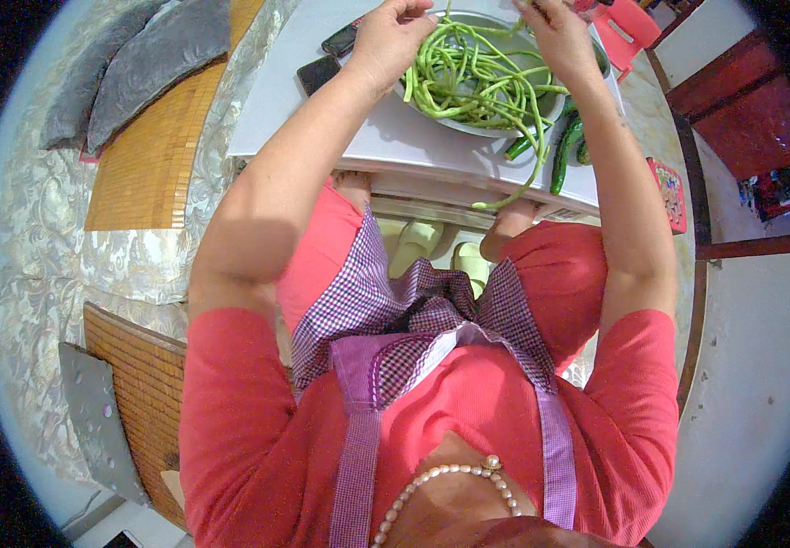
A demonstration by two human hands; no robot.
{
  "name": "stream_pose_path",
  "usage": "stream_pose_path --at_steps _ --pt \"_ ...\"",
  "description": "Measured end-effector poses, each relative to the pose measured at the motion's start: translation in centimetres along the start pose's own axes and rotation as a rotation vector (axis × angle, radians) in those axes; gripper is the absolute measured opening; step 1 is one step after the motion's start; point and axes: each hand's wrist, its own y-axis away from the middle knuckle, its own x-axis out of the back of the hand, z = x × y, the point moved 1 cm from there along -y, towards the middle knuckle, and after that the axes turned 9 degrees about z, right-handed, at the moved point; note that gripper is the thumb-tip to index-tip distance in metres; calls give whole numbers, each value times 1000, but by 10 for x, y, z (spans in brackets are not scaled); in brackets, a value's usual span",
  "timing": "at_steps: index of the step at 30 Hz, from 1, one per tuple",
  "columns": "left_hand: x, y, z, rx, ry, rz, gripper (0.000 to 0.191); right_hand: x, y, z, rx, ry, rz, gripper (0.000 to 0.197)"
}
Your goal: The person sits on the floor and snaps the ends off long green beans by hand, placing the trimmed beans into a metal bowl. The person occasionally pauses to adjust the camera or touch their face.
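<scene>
A round metal basin (498, 130) stands on the white table, heaped with long green beans (470, 75); one bean hangs over the near rim and past the table's edge. My left hand (402, 27) is at the basin's upper left rim, fingertips close together beside a bean; whether they grip it is unclear. Over the basin's upper right side, my right hand (552, 20) has its fingers bent around a green bean, partly cut off by the picture's top edge. Green cucumbers (563, 154) lie on the table right of the basin, partly behind my right forearm.
Two dark phone-like objects (317, 74) lie on the white table (285, 130), left of the basin. A red plastic chair (624, 31) stands beyond the table's right side. At left is a sofa with a bamboo mat (155, 151) and grey cushions (162, 65). Pale green slippers (417, 243) are below the table.
</scene>
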Motion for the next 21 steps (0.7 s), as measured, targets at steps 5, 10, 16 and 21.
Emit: stream_pose_path --at_steps 5,10,16,21 --pt "-12 0 1 -71 -59 -129 26 24 -6 -20 -61 -433 144 19" --pt "-27 17 11 -281 -137 -188 33 31 3 -52 -142 -831 74 20" --pt "-26 21 26 -253 30 -291 48 24 10 -41 -265 -836 -147 20" --pt "-20 23 37 -79 298 -378 43 -2 22 -27 -258 -760 -286 22"
